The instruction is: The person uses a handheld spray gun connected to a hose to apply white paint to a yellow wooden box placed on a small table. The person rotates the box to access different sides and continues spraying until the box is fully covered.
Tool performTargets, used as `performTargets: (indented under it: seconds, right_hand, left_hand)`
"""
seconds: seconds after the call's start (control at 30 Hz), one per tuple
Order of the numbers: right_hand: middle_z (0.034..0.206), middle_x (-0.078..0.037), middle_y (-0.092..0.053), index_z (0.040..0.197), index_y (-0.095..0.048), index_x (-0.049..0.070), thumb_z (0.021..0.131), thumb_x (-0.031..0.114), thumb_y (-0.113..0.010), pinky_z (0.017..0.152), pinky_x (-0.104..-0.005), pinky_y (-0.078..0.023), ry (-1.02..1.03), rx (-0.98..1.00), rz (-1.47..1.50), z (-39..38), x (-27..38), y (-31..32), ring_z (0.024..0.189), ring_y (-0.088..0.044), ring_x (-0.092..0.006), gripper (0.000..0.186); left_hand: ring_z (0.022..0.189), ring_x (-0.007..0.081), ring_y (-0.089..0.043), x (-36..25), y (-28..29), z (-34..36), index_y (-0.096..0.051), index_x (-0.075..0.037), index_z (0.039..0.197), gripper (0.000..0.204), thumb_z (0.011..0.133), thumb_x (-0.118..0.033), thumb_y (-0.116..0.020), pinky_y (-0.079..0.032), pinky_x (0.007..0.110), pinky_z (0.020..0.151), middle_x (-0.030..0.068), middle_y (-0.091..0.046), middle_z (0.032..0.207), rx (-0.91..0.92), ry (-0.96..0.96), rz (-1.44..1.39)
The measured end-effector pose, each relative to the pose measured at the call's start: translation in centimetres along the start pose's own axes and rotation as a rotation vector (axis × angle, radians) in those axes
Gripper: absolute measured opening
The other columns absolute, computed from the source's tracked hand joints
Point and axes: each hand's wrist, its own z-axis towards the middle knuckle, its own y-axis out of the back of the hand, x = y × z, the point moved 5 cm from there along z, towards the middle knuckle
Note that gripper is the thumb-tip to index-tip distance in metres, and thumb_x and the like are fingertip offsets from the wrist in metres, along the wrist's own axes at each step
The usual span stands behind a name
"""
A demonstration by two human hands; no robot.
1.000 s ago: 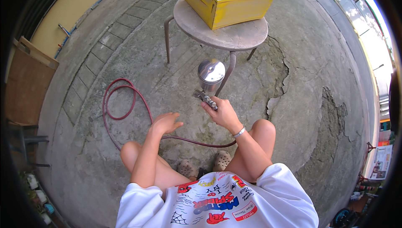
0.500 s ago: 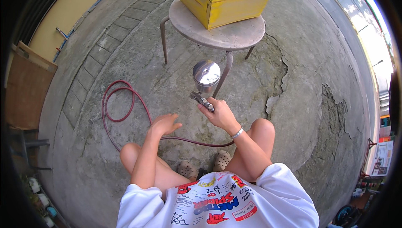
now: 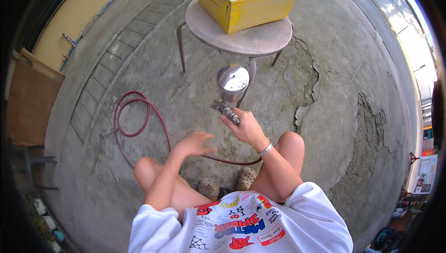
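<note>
A silver spray gun (image 3: 227, 111) is held up mid-scene, nozzle end toward the far left; its round, shiny cup (image 3: 233, 82) rises on the far side, lid up.

Open space left of sprayer (image 3: 232, 90), stool (image 3: 204, 24) beyond

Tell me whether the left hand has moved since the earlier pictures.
Yes. Judged against the round stool, the left hand has shifted to the right, closer to the right hand, which grips the metal spray gun.
</note>
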Motion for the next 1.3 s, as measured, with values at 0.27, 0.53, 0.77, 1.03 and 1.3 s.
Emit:
performTargets:
  seconds: [0.27,0.53,0.77,1.03,1.3]
  right_hand:
    - [0.066,-0.024,-0.062,0.095,-0.068,-0.004,0.096,0.03,-0.075,0.058,-0.0449,-0.049,0.243,-0.188,0.166,-0.4,8.1,4.2,0.06,-0.063,-0.0402,0.034]
    - [0.056,-0.006,-0.061,0.092,-0.073,-0.002,0.097,0.036,-0.076,0.043,-0.0332,-0.043,-0.078,-0.376,0.317,1.1,5.5,15.2,0.044,-0.059,-0.012,0.038]
    - [0.05,-0.003,-0.055,0.08,-0.073,-0.001,0.1,0.05,-0.068,0.039,-0.0321,-0.038,-0.087,-0.818,-0.005,3.0,-2.6,28.9,0.036,-0.053,-0.014,0.055]
    - [0.05,-0.005,-0.058,0.078,-0.073,-0.003,0.097,0.054,-0.07,0.04,-0.0334,-0.041,-0.085,-0.981,-0.064,3.7,-7.6,35.8,0.037,-0.056,-0.0163,0.06]
    - [0.056,-0.004,-0.063,0.076,-0.075,0.0,0.098,0.052,-0.07,0.05,-0.0312,-0.044,0.07,-0.923,-0.113,7.6,-9.1,32.0,0.051,-0.059,-0.0117,0.056]
  left_hand:
    - [0.129,0.0408,-0.057,-5.5,-12.0,1.3,-0.052,-0.006,0.143,0.077,0.088,-0.055,-0.074,-0.046,0.051,0.106,0.02,-0.06,0.14,0.068,-0.193,0.014]
    - [0.083,0.0403,-0.07,1.2,-7.3,-0.8,-0.071,-0.008,0.099,0.037,0.092,-0.044,-0.074,-0.053,0.05,0.072,0.0197,-0.072,0.087,-0.176,0.18,-0.142]
    - [0.062,0.0344,-0.063,2.7,5.2,-8.9,-0.065,-0.005,0.078,0.045,0.08,-0.045,-0.086,-0.046,0.044,0.056,0.0124,-0.064,0.068,-0.96,0.407,-0.068]
    - [0.05,0.024,-0.047,-7.5,12.4,-10.9,-0.044,-0.013,0.06,0.062,0.084,-0.059,-0.078,-0.032,0.038,0.048,0.0046,-0.041,0.055,-1.226,-0.174,0.596]
    - [0.047,0.0232,-0.04,-10.5,15.5,-12.9,-0.037,-0.011,0.056,0.063,0.094,-0.05,-0.069,-0.026,0.038,0.048,0.0042,-0.033,0.053,-1.251,-0.261,0.696]
